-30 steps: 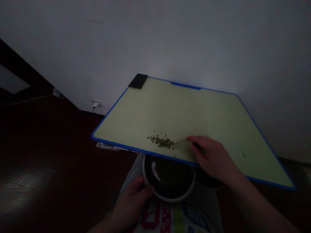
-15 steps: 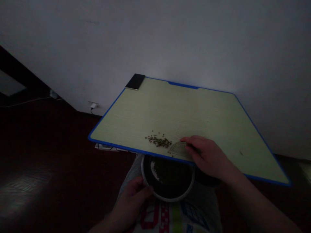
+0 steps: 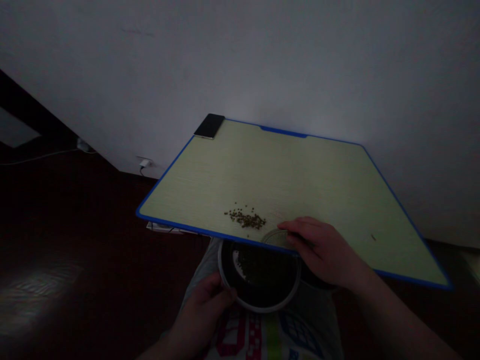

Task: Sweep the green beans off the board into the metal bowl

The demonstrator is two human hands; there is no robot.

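My right hand (image 3: 318, 245) pinches a clear protractor (image 3: 276, 239) at its right end. The protractor lies at the near edge of the pale, blue-rimmed tabletop (image 3: 300, 185). Just left of it is a loose pile of small brownish-green bits, like beans or seeds (image 3: 247, 218). Below the edge, a dark round bowl with a pale rim (image 3: 258, 306) sits over my lap, with green bits (image 3: 262, 267) inside. My left hand (image 3: 206, 305) grips the bowl's left rim between thumb and fingers. The table edge hides the bowl's far side.
A black tablet or phone (image 3: 210, 126) lies on the table's far left corner. One small dark sliver (image 3: 373, 237) is on the right side. Behind stands a wall (image 3: 240, 60) with a plugged-in charger (image 3: 144, 163). A second dark round shape (image 3: 317, 280) shows under the right hand.
My right hand has drawn the protractor slightly toward me, to the table's near edge. A few bits beside it have left the tabletop. My left hand and the bowl stay put.
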